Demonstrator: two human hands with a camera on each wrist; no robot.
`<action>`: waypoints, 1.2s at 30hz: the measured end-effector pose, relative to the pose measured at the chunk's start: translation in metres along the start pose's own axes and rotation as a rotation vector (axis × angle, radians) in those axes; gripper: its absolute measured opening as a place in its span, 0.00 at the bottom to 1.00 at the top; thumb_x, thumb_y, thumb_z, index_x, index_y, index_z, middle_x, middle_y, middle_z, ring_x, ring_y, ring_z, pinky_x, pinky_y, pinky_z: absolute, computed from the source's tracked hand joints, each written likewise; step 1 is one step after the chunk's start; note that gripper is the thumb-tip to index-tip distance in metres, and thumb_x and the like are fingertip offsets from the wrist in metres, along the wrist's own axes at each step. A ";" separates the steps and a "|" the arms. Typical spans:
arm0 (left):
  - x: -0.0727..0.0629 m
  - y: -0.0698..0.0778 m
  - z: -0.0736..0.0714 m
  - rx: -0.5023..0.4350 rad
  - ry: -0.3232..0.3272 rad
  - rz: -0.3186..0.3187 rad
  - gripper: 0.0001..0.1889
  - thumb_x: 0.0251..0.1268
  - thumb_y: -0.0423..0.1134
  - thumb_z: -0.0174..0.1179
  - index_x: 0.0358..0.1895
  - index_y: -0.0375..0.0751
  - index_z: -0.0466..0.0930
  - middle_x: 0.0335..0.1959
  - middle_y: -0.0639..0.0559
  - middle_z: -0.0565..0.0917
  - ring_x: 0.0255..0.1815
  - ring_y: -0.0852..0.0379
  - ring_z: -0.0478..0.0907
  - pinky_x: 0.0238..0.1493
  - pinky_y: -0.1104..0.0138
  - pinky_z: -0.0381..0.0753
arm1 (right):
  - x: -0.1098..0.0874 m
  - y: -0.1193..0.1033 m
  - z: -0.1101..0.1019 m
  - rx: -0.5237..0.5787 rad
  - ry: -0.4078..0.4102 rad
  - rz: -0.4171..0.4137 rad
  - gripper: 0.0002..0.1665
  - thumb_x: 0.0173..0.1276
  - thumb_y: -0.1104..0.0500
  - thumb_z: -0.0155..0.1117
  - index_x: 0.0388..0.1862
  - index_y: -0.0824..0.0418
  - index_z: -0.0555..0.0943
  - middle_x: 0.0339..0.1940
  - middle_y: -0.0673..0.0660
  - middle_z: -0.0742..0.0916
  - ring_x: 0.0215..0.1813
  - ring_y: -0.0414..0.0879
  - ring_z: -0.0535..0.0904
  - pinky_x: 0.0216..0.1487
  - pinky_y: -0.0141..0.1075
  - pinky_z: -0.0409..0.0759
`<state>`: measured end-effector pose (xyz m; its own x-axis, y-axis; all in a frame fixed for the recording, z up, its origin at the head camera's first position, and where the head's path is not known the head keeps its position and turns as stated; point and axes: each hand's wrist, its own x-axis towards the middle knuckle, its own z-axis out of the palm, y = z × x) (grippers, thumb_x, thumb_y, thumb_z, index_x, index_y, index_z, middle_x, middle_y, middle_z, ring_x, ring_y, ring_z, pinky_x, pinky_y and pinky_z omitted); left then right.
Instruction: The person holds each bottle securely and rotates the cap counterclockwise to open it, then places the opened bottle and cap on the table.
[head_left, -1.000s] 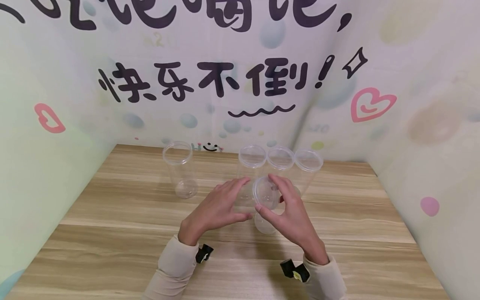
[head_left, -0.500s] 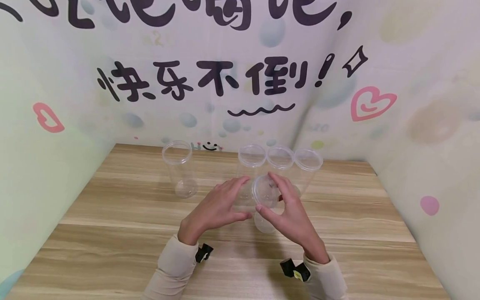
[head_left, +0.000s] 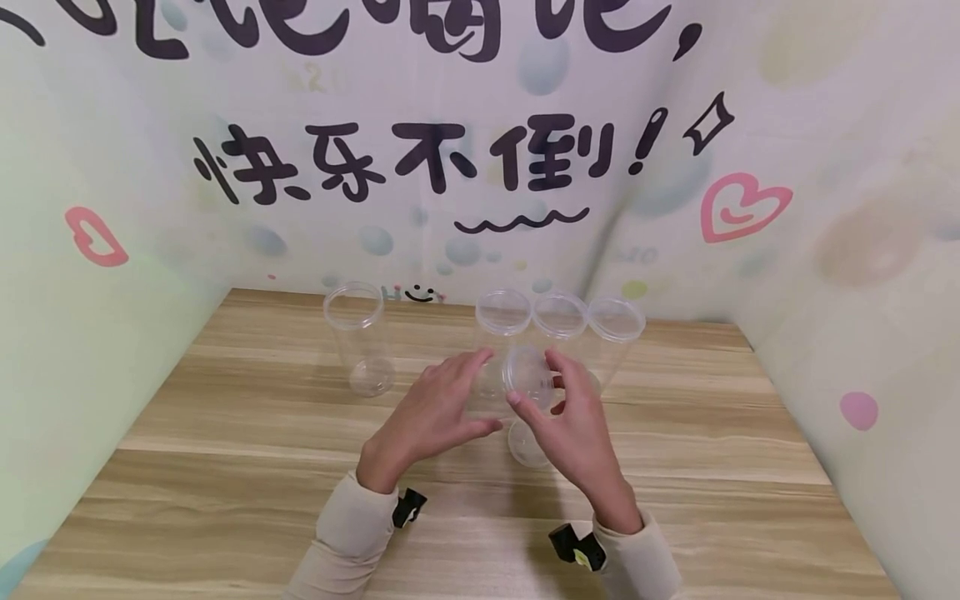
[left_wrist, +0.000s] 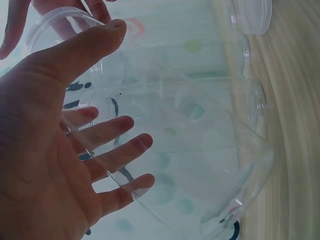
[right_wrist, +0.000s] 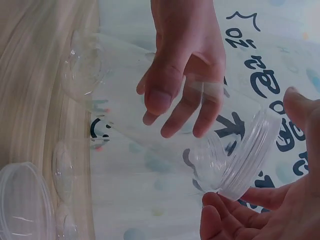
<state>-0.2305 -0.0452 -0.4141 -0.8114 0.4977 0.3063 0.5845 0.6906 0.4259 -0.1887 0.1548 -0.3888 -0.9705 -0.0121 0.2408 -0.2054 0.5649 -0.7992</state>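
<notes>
My left hand (head_left: 423, 421) grips a clear plastic jar (left_wrist: 200, 130) by its side, thumb on one side and fingers on the other. The jar is tilted above the table, its mouth end toward my right hand (head_left: 577, 433). A clear lid (right_wrist: 255, 155) sits on that mouth. The thumb and fingers of my right hand hold the lid's rim, with other fingers curled below. Whether the lid is fully tight cannot be seen. Under the hands, another clear round lid (head_left: 528, 443) lies on the table.
Three lidded clear jars, including a middle one (head_left: 560, 315), stand in a row at the back right of the wooden table (head_left: 262, 500). Another clear jar (head_left: 358, 342) stands apart at the back left. A printed cloth wall (head_left: 420, 83) borders the table behind.
My right hand has turned slightly and shifted a little left, its fingers changing position on the lid's rim. My left hand and the jar have barely moved.
</notes>
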 end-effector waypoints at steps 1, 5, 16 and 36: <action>0.000 0.000 0.000 0.009 0.003 0.006 0.47 0.51 0.56 0.73 0.73 0.41 0.62 0.68 0.46 0.74 0.68 0.48 0.71 0.63 0.48 0.72 | 0.000 0.000 0.001 -0.010 0.003 0.006 0.44 0.62 0.50 0.73 0.72 0.65 0.66 0.63 0.62 0.76 0.56 0.54 0.75 0.44 0.43 0.79; -0.001 0.000 0.001 0.025 -0.004 0.024 0.47 0.52 0.56 0.73 0.73 0.42 0.62 0.67 0.46 0.75 0.68 0.48 0.71 0.63 0.48 0.73 | -0.001 -0.002 0.002 -0.066 0.008 0.038 0.45 0.62 0.45 0.72 0.72 0.64 0.66 0.61 0.61 0.77 0.56 0.55 0.75 0.49 0.48 0.79; 0.000 0.000 0.002 0.045 -0.027 0.042 0.47 0.51 0.56 0.73 0.73 0.43 0.62 0.68 0.47 0.74 0.70 0.49 0.70 0.64 0.48 0.72 | -0.002 0.000 -0.002 -0.147 0.005 0.028 0.46 0.58 0.39 0.73 0.69 0.60 0.70 0.57 0.58 0.79 0.55 0.52 0.77 0.51 0.50 0.77; -0.001 -0.001 0.001 0.015 -0.046 0.073 0.46 0.51 0.55 0.73 0.73 0.42 0.63 0.68 0.47 0.74 0.69 0.49 0.71 0.65 0.49 0.72 | -0.001 0.004 -0.011 -0.147 -0.078 -0.085 0.48 0.60 0.45 0.74 0.75 0.57 0.65 0.60 0.59 0.77 0.56 0.49 0.74 0.44 0.38 0.76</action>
<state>-0.2307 -0.0461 -0.4156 -0.7661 0.5705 0.2960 0.6421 0.6596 0.3908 -0.1871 0.1661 -0.3863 -0.9583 -0.1257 0.2566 -0.2723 0.6736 -0.6871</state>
